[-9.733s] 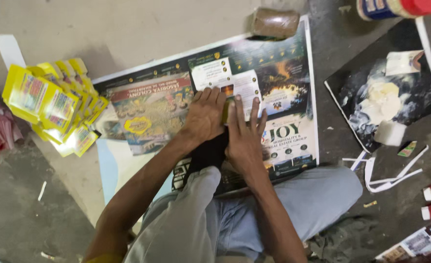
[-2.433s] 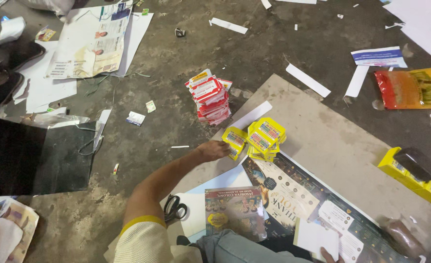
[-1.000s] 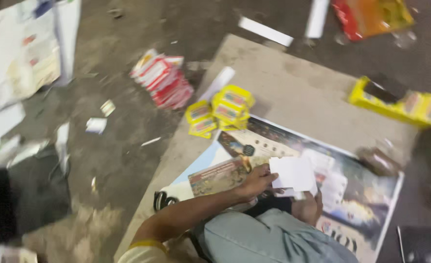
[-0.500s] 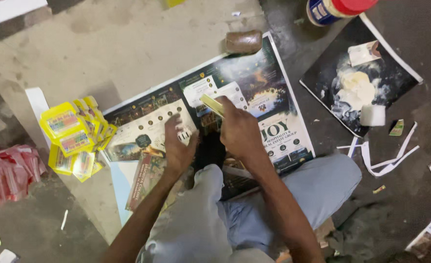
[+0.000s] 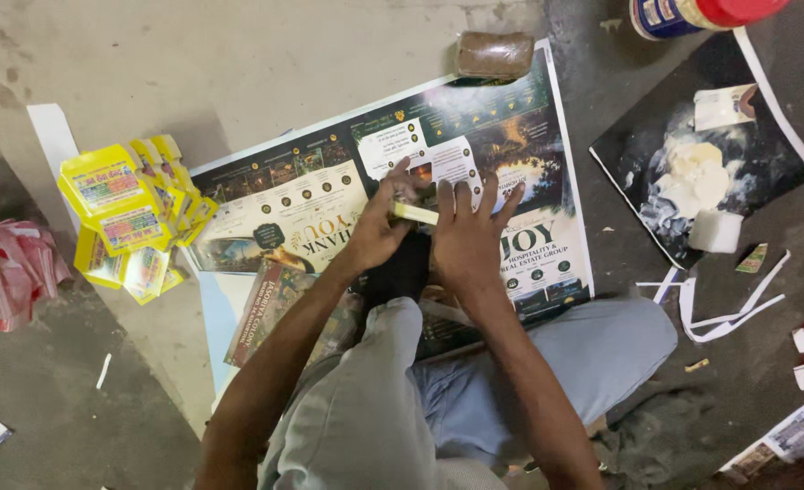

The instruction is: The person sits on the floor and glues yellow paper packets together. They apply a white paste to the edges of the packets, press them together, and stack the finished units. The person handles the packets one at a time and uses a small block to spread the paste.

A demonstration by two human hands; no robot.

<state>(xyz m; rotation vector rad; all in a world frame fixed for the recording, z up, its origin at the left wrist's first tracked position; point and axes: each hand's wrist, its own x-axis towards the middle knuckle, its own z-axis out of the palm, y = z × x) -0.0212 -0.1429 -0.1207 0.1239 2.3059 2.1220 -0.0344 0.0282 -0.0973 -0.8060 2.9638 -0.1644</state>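
Observation:
My left hand (image 5: pixel 379 231) and my right hand (image 5: pixel 467 238) meet over a big glossy printed sheet (image 5: pixel 329 191) spread on the floor. Between them lies a small yellow packet (image 5: pixel 414 212). The left hand's fingers pinch its left end. The right hand lies flat beside it, palm down, fingers spread and pressing on the sheet and on white paper pieces (image 5: pixel 420 156) stuck there. A heap of similar yellow packets (image 5: pixel 122 218) sits to the left, off the sheet's corner. My knees in grey trousers (image 5: pixel 393 390) fill the bottom of the view.
A brown block (image 5: pixel 494 54) weighs down the sheet's far edge. At right lies a black sheet (image 5: pixel 706 163) smeared with white paste and a white lump (image 5: pixel 716 230). A red-lidded jar (image 5: pixel 701 14) is at top right. Red packets (image 5: pixel 7 277) lie at far left; paper strips (image 5: pixel 710 308) at right.
The left hand has come in from the sheet to take the yellow packet's end. The right hand has flattened out beside it. The view has settled closer over the sheet.

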